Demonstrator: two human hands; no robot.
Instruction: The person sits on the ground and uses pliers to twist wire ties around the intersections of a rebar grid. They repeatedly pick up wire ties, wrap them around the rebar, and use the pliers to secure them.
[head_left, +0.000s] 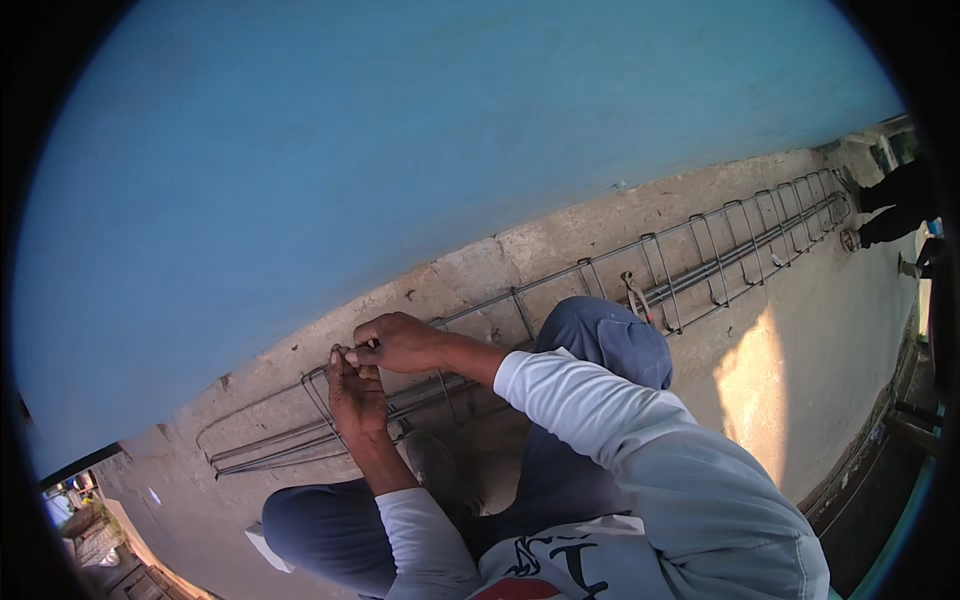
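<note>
A long rebar cage (520, 312) of thin steel bars with square stirrups lies along the foot of a blue wall. Both my hands meet over its near-left part, at the bar closest to the wall. My left hand (358, 398) is closed, fingers pointing up, thumb and fingertips pressed together. From the right, my right hand (402, 343) reaches across with its fingers pinched against the left fingertips. Whatever lies between the fingertips is too small to make out. A stirrup (320, 398) stands just left of my left hand.
Pincers (637, 297) with reddish handles rest on the cage beyond my knee (620, 340). The blue wall (400, 150) rises close in front of my hands. Another person's dark-clad legs (895, 205) are at the cage's far right end. Sunlight patches the concrete floor (690, 400).
</note>
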